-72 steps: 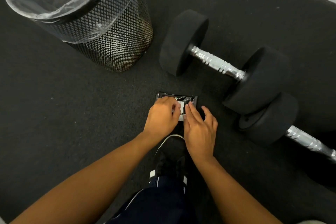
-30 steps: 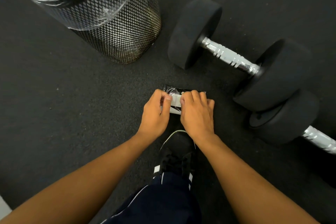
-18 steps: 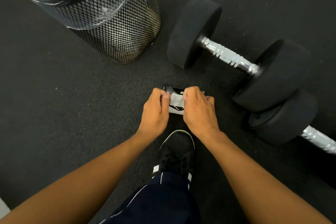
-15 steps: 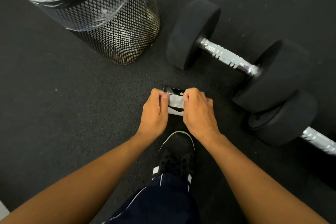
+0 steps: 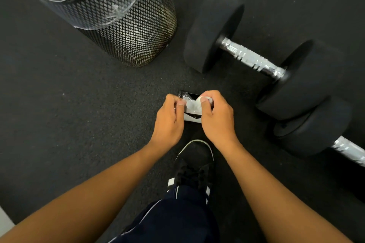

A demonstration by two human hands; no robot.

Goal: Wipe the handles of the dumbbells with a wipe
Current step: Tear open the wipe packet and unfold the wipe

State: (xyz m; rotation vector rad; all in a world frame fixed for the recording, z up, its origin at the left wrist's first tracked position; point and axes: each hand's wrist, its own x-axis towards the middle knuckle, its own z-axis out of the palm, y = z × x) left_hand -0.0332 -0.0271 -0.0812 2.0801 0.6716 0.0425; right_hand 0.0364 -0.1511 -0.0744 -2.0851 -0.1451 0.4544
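Observation:
A black wipe packet (image 5: 191, 116) lies on the dark floor just beyond my shoe. My left hand (image 5: 169, 122) pinches its left side. My right hand (image 5: 216, 119) pinches a white wipe (image 5: 192, 104) that sticks out of the packet's top. Up to the right lies a dumbbell with black heads and a chrome handle (image 5: 252, 59). A second dumbbell sits nearer at the right edge, with only one head and part of its chrome handle (image 5: 349, 149) in view.
A black mesh bin (image 5: 126, 25) with a clear plastic liner stands at the upper left, close to the first dumbbell's head. My black shoe (image 5: 194, 163) and dark trouser leg are below my hands. Dark rubber flooring (image 5: 59, 114) covers the area.
My hands went from pressing the packet flat to gripping it. The white flap has been peeled and a bunched white wipe now shows between my thumbs.

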